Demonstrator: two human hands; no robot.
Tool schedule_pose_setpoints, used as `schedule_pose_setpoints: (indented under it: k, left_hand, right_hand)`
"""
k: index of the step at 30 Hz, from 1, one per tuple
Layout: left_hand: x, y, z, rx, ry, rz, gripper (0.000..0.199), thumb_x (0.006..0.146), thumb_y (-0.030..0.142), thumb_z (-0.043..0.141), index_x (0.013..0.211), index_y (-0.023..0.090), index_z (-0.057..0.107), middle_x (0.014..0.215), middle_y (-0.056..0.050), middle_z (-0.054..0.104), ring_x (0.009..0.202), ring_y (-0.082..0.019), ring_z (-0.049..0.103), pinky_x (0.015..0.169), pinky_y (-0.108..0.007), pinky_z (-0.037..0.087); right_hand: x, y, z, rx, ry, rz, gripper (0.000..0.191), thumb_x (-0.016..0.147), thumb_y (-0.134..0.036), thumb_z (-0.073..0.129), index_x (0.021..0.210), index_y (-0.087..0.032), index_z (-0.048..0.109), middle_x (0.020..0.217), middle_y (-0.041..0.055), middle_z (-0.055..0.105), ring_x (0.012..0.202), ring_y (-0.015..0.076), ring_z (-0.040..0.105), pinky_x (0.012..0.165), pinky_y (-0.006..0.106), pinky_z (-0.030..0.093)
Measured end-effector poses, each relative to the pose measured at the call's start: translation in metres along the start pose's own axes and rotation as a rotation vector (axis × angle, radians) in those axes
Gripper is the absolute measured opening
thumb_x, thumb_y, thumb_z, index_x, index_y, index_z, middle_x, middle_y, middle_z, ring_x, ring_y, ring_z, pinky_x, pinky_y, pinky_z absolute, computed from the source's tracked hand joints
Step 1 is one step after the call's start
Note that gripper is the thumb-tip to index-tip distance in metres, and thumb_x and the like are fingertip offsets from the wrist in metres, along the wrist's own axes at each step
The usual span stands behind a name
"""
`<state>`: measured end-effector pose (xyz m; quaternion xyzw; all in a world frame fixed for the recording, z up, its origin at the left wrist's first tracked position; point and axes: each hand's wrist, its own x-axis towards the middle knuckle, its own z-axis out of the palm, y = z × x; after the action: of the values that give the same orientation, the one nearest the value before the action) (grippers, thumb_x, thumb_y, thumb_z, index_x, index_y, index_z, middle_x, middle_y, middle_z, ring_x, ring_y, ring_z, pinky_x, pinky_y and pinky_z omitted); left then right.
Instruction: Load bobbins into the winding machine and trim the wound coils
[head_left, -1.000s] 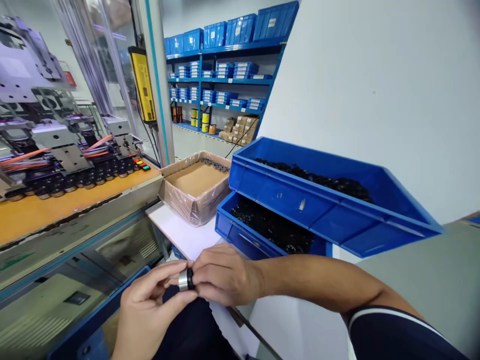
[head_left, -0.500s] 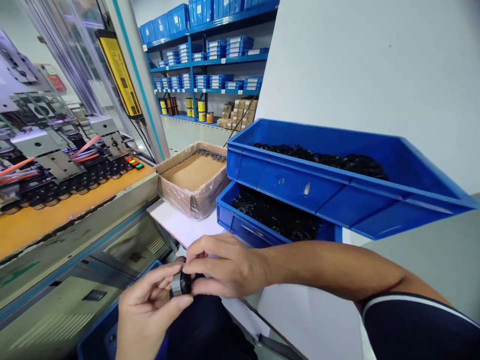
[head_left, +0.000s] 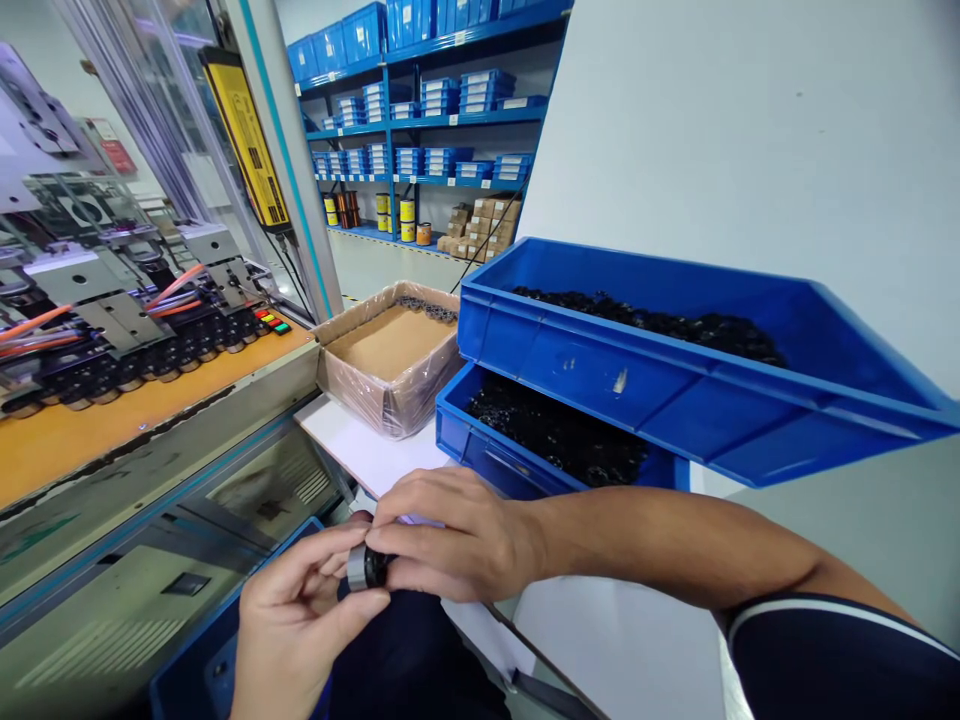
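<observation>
**Both hands close on one small ring part**

From my end of the feed, I have the ring part [head_left: 357,569] at the lower middle of the head view, above dark-clothed legs. It shows a silver band on its left side and a black face on its right. My left hand [head_left: 289,610] grasps it, thumb below and fingers above the band. My right hand [head_left: 461,535] pinches at the black side, its fingertips partly hiding the piece.

Beyond my hands, the plastic-lined carton [head_left: 390,360] sits on the white table [head_left: 341,440], next to two blue bins. The upper bin [head_left: 675,385] overlaps the lower bin [head_left: 480,455]; both hold black parts. To the left, I see the machine [head_left: 120,310], with a row of black-topped pieces [head_left: 169,362] along its orange surface.
</observation>
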<state>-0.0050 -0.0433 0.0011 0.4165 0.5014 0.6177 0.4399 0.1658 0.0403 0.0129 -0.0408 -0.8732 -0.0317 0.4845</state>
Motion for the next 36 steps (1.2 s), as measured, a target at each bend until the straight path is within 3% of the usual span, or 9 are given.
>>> schedule_pose_setpoints:
  k: [21, 27, 31, 36]
  left_hand:
    - [0.0, -0.005, -0.005, -0.001, -0.003, 0.005, 0.04, 0.051, 0.039, 0.095, 0.083, 0.022, 0.081, 0.079, -0.005, 0.081, 0.075, -0.024, 0.078, 0.073, -0.029, 0.064]
    - [0.003, -0.011, -0.01, -0.017, -0.084, 0.05, 0.034, 0.055, 0.029, 0.094, 0.086, 0.025, 0.082, 0.08, -0.004, 0.082, 0.074, -0.022, 0.078, 0.074, -0.025, 0.063]
    - [0.001, -0.008, -0.004, -0.089, -0.008, 0.005, 0.034, 0.052, 0.032, 0.095, 0.083, 0.027, 0.082, 0.077, -0.001, 0.081, 0.075, -0.019, 0.078, 0.074, -0.02, 0.062]
    - [-0.001, -0.006, 0.0, -0.1, 0.019, -0.006, 0.035, 0.05, 0.034, 0.096, 0.081, 0.026, 0.082, 0.077, -0.001, 0.081, 0.074, -0.019, 0.078, 0.074, -0.021, 0.062]
  right_hand:
    - [-0.002, 0.0, 0.002, 0.049, -0.019, 0.002, 0.021, 0.093, -0.021, 0.063, 0.109, -0.009, 0.059, 0.098, 0.0107, 0.068, 0.088, 0.0142, 0.065, 0.076, 0.025, 0.058]
    - [-0.002, 0.0, 0.002, 0.057, -0.029, 0.006, 0.022, 0.092, -0.021, 0.065, 0.11, -0.009, 0.059, 0.097, 0.0107, 0.068, 0.088, 0.0147, 0.065, 0.076, 0.026, 0.058]
    - [-0.001, -0.001, 0.001, 0.062, -0.04, 0.002, 0.02, 0.092, -0.019, 0.064, 0.108, -0.008, 0.06, 0.096, 0.011, 0.068, 0.089, 0.015, 0.066, 0.076, 0.026, 0.059]
    - [-0.001, -0.001, 0.003, 0.077, -0.026, -0.003, 0.017, 0.093, -0.019, 0.064, 0.106, -0.007, 0.062, 0.096, 0.0121, 0.068, 0.086, 0.0154, 0.067, 0.074, 0.026, 0.059]
